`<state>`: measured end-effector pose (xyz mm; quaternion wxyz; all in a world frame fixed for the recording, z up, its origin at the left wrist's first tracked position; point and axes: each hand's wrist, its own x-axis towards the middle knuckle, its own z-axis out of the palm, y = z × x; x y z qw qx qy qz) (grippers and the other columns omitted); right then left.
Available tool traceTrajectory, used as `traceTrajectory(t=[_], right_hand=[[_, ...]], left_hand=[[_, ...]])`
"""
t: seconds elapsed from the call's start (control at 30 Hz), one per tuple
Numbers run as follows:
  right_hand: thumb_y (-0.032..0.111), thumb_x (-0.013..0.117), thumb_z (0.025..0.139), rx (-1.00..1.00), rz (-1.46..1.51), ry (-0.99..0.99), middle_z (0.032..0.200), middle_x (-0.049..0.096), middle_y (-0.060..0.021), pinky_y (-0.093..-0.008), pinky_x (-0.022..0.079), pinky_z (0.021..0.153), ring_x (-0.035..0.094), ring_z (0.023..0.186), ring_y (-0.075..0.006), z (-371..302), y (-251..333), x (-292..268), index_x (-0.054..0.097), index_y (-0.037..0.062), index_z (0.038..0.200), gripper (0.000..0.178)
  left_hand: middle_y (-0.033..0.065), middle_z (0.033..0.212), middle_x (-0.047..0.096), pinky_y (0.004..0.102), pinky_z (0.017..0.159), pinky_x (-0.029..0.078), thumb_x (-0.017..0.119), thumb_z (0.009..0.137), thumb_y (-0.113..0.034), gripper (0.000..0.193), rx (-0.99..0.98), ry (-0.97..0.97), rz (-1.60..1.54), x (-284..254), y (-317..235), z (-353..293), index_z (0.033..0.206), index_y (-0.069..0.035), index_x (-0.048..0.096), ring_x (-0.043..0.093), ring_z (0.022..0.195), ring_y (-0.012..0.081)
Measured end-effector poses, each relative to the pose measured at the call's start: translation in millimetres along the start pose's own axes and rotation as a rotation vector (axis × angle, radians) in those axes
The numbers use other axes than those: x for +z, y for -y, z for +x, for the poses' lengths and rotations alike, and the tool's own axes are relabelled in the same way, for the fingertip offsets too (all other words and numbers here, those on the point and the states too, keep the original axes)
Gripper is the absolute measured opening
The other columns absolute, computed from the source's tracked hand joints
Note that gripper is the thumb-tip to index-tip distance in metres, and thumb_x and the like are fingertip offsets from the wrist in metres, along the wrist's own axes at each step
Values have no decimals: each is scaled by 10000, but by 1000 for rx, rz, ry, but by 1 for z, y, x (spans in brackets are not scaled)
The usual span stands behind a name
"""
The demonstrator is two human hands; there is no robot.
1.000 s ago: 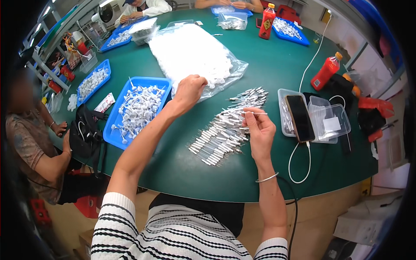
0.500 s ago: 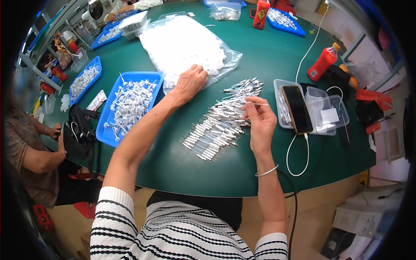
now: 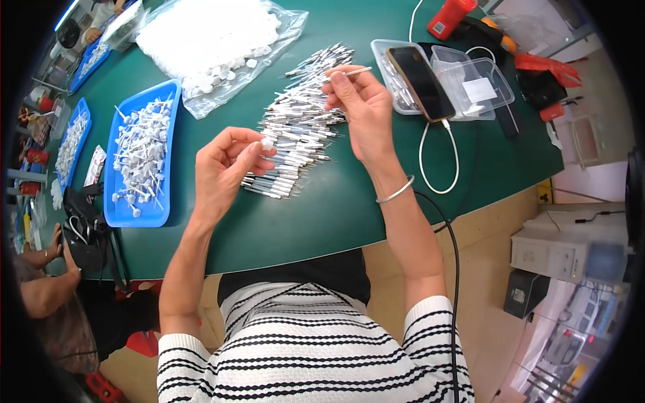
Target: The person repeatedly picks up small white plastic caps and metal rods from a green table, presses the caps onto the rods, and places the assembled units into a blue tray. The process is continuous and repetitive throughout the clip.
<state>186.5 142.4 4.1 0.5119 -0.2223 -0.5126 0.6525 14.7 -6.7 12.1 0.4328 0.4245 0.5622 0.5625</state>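
Between the fingertips of my left hand (image 3: pixel 228 171) is a small white plastic cap (image 3: pixel 267 144). My right hand (image 3: pixel 366 111) pinches a thin rod (image 3: pixel 357 71), white and silvery, level above the table. Between and beyond my hands lies a heap of similar slender rods (image 3: pixel 295 117), white and metallic with pointed ends. A large clear bag (image 3: pixel 289 30) of white caps (image 3: pixel 211 40) lies open behind the heap. Left of my left hand, a blue tray (image 3: pixel 138 218) contains many white pieces with a cap on a stem (image 3: pixel 142 144).
A phone (image 3: pixel 423 84) with a white charging cable (image 3: pixel 423 168) lies on clear plastic boxes (image 3: pixel 494 101) at the right. Behind it stands a red bottle (image 3: pixel 449 19). A black bag (image 3: pixel 87 218), another blue tray (image 3: pixel 83 114) and a seated person's arm (image 3: pixel 50 292) are at the left.
My left hand has come back from the bag toward me and now holds a white cap. My right hand still holds the rod. The whole view has shifted.
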Motion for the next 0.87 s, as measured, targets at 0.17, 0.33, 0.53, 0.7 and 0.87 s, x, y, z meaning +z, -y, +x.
traceTrajectory(t=[0.17, 0.33, 0.53, 0.7, 0.87], right_hand=[[71, 629, 922, -73, -251, 103, 870, 648, -43, -219, 476, 642, 595, 735, -80, -26, -4, 42, 650, 21, 961, 67], [-25, 656, 825, -511, -483, 233, 852, 631, -93, -301, 496, 638, 627, 733, -207, -41, -18, 80, 633, 33, 962, 150], [-14, 635, 834, -573, -467, 219, 877, 619, -105, -346, 507, 643, 630, 752, -268, -47, -24, 81, 603, 27, 961, 138], [-42, 643, 848, -409, -372, 232, 945, 647, -90, -314, 510, 754, 636, 841, -214, -52, -19, 81, 619, 21, 1009, 175], [-35, 625, 873, -413, -310, 304, 960, 651, -97, -315, 511, 778, 647, 877, -234, -44, -18, 77, 608, 41, 1042, 186]], left_hand=[[127, 1010, 679, 253, 756, 549, 609, 923, -26, 170, 9, 35, -141, -2, 15, 4, 1080, 33, 585, 679, 880, 152], [78, 1088, 648, 253, 874, 505, 638, 891, -27, 345, 13, -42, -266, -10, 18, -1, 1219, 19, 540, 638, 992, 129], [72, 1097, 648, 266, 911, 487, 645, 885, -55, 370, -142, 75, -542, -23, 29, 0, 1232, 24, 540, 635, 982, 125], [98, 1156, 618, 292, 936, 486, 646, 881, -52, 405, -206, -38, -613, -18, 18, 4, 1253, 47, 520, 630, 1001, 156], [133, 1157, 624, 342, 962, 506, 638, 903, -83, 454, -199, -64, -619, -33, 40, 11, 1304, 48, 472, 610, 1112, 226]])
